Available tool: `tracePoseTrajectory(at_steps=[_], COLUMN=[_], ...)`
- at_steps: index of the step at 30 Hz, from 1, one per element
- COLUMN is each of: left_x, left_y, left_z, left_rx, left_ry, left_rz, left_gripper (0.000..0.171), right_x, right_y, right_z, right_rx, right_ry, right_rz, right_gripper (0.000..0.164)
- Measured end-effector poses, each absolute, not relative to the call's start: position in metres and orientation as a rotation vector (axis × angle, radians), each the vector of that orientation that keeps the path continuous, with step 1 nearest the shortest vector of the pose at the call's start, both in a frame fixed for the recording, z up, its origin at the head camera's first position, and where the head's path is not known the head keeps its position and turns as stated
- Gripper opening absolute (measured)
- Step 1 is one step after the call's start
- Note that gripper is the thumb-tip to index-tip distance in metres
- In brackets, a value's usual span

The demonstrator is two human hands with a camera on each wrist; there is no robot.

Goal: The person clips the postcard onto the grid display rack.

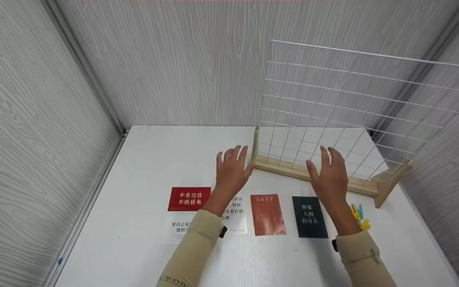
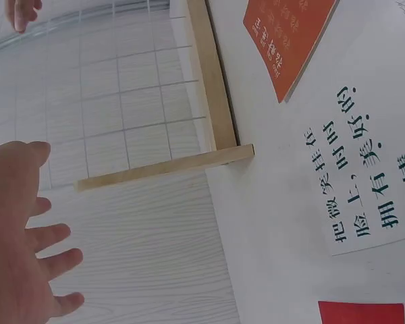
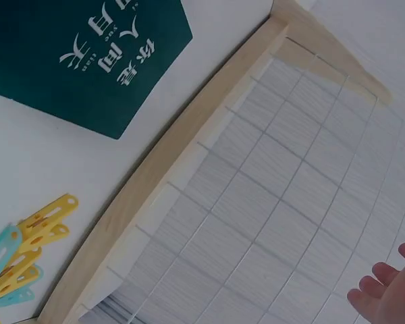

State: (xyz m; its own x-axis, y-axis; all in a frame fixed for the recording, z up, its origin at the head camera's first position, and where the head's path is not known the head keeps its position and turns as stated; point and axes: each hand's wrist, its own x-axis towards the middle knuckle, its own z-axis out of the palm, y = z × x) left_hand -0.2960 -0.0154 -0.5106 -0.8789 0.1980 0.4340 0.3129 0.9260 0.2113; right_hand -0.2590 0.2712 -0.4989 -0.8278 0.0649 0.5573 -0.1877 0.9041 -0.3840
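Observation:
Both hands are raised over the table with fingers spread and nothing held. My left hand (image 1: 231, 173) is near the left end of a white wire grid rack (image 1: 317, 97) on a wooden base (image 1: 283, 169). My right hand (image 1: 330, 175) is in front of the grid's middle, overlapping it in the head view. Below the hands lie a red-orange card (image 1: 268, 215) and a dark green card (image 1: 310, 217). A white card with black writing (image 1: 235, 217) is partly hidden by the left arm. Yellow and blue clothespins (image 3: 27, 250) lie by the right wrist.
To the left, a red card (image 1: 189, 198) lies above another white card (image 1: 177, 227), partly covered by the left sleeve. Wood-grain panels (image 1: 173, 63) wall the table (image 1: 106, 235) at the back and sides. One wooden foot (image 1: 391, 185) of the rack juts forward at the right.

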Motion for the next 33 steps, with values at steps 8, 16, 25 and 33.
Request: tracePoseTrajectory(at_steps=[8,16,25,33], left_x=[-0.316,-0.337,-0.361,-0.376], left_y=[-0.007,0.008,0.024,0.034], left_z=[-0.516,-0.512,-0.504,-0.503], left_rx=[-0.455,-0.399,-0.313,-0.243], left_ry=[-2.548,-2.555,-2.583,-2.525], left_rz=[-0.627,-0.919,-1.202,-1.450], left_gripper=[0.049,0.043,0.043,0.046], right_x=[-0.244,-0.230,-0.222,-0.218], right_y=[0.312,0.356,0.405,0.439], right_z=[-0.494,-0.487,-0.484,-0.498], right_rx=[-0.085,-0.253,-0.365,-0.503], right_ry=[-2.415,-2.303,-2.150,-2.088], right_rz=[0.746,0.803,0.815,0.855], right_gripper=[0.061,0.056,0.048,0.048])
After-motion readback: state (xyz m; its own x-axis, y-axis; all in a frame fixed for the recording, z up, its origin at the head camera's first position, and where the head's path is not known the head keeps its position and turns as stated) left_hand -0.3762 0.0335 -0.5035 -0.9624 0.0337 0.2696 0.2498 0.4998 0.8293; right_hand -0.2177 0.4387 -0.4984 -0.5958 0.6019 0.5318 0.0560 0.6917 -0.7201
